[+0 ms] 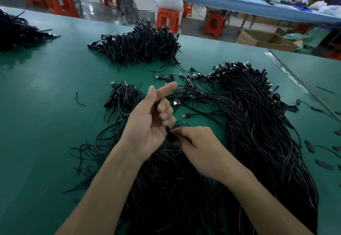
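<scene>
Here, view: the head camera, looking down at both hands in the middle of the frame.
Left hand [149,124]: palm up, pointing finger stuck out straight, the other three fingers curled in round a thin wire [172,137].
Right hand [199,146]: back of the hand up, fingertips pressed together, pinching the same thin wire just beside the left hand's little finger.
Thin wire: black, smooth and bendy. It sits between the two hands, a bit below the middle of the frame, over the dark heap.
Big bundle [258,124]: long, shiny black wires lying side by side, running from the right middle down to the bottom edge, with square plugs at the top end.
Small coil [123,94]: a round loop of wire, left of the raised finger.
Far pile [142,46]: a bushy, spiky heap of short folded wires, top middle.
Table [46,87]: flat, smooth and green, a little shiny.
Flat strips [324,164]: short black flat pieces at the right edge.
Stools [167,19]: orange plastic, at the top of the frame.
Box [262,37]: brown cardboard, open, upper right.
</scene>
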`<state>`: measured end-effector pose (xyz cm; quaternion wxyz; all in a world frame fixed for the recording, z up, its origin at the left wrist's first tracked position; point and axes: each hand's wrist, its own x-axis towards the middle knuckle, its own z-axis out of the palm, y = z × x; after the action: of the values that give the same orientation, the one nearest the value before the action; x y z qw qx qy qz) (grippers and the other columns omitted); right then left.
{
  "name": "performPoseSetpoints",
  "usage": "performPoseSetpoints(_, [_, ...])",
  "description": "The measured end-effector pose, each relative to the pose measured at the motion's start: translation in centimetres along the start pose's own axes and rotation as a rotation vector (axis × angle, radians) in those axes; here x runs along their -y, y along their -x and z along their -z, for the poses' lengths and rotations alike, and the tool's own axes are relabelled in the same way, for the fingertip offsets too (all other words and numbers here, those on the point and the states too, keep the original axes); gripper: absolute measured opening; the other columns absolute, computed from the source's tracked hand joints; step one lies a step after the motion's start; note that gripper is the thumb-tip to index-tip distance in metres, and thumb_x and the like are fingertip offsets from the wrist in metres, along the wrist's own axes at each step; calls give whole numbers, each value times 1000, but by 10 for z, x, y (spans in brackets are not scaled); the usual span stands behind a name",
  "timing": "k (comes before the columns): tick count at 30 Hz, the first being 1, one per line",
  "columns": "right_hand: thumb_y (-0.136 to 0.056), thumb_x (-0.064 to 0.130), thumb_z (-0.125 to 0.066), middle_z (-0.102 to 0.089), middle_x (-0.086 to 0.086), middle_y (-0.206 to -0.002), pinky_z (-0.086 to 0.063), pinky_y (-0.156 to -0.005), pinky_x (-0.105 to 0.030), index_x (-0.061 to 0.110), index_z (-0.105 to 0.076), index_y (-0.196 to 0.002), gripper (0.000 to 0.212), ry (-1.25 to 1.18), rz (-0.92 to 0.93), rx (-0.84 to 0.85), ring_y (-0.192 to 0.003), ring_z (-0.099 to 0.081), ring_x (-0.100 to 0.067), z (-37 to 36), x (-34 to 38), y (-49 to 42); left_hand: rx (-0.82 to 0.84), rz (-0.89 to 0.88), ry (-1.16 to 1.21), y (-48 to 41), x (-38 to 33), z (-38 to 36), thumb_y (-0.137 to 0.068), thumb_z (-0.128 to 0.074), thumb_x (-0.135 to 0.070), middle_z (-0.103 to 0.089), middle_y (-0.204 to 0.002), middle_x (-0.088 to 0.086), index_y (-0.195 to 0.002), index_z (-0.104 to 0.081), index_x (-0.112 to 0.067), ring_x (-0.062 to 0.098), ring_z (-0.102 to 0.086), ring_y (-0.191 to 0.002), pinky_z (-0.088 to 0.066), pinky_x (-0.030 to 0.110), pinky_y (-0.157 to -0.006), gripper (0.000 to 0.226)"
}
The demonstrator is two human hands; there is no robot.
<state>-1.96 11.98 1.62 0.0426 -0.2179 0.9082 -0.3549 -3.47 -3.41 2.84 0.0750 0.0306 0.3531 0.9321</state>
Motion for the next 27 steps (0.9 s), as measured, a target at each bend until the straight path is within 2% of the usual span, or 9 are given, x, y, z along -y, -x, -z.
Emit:
performPoseSetpoints(3, [-96, 38, -45, -61, 10, -67, -50, -57, -41, 24, -62, -89, 23, 69, 45, 6, -57, -55, -10, 9, 8, 5, -76, -173, -260, 1, 6, 3, -107, -35, -32, -64, -73, -2, -111, -71, -12, 9, -61, -67, -52, 20, -64, 42])
performPoseSetpoints(5, [-94, 39, -48, -59, 6, -67, -49, -56, -42, 22, -61, -83, 24, 75, 69, -10, -56, -54, -14, 18, 10, 4, -77, -256, -613, 3, 9, 3, -108, -35, -28, -73, -81, -1, -106, -72, -15, 12, -70, -76, -55, 21, -69, 39])
performPoseSetpoints(8, [-93, 30, -63, -57, 8, -60, -42, -48, -29, 23, -65, -74, 21, 44, 128, -20, -50, -50, -10, 33, 11, 3, -6, -277, -1146, 7, 13, -1, -106, -42, -30, -71, -72, -15, -83, -71, -30, 0, -66, -67, -48, 12, -61, 37])
performPoseSetpoints(10, [-87, 24, -75, -60, 13, -60, -37, -50, -14, 22, -71, -74, 14, -24, 152, -85, -50, -51, -4, 46, 10, 2, 32, -179, -1247, 9, 15, -2, -105, -42, -36, -64, -56, -14, -66, -64, -27, 1, -57, -49, -42, 13, -50, 45])
performPoseSetpoints(16, [-80, 33, -76, -72, 2, -74, -54, -59, -26, 22, -75, -81, 11, -279, 222, -287, -64, -66, -16, 61, 16, -2, 282, 185, -818, 20, 3, -9, -105, -34, -48, -33, -41, -6, -56, -63, -18, 9, -26, -36, -26, 17, -41, 64])
performPoseSetpoints(19, [-84, 42, -64, -63, 2, -62, -43, -50, -23, 30, -70, -75, 16, -305, 147, -294, -54, -51, -5, 50, 16, -6, 339, 266, -521, 23, -3, -10, -100, -37, -48, -31, -44, -9, -55, -55, -19, 5, -23, -35, -24, 16, -37, 57])
performPoseSetpoints(22, [-90, 49, -52, -50, 3, -54, -32, -46, -41, 37, -60, -66, 29, -245, 49, -244, -48, -39, -11, 35, 13, -3, 318, 224, -241, 19, -6, -8, -101, -41, -40, -39, -46, -11, -60, -62, -18, 2, -32, -36, -27, 15, -37, 51])
performPoseSetpoints(25, [-100, 35, -53, -52, 8, -57, -35, -48, -34, 34, -62, -73, 28, -157, 22, -190, -48, -41, -6, 20, 13, 4, 248, 90, -90, 17, -7, -6, -98, -43, -38, -59, -60, -6, -85, -78, -12, 5, -54, -49, -45, 17, -46, 46])
performPoseSetpoints(27, [-101, 34, -52, -52, 9, -57, -36, -48, -32, 35, -61, -76, 26, -80, 5, -99, -47, -42, -8, 14, 13, 10, 186, 14, 18, 14, -7, -6, -96, -44, -39, -73, -82, 2, -100, -79, -8, 11, -70, -71, -56, 20, -62, 47])
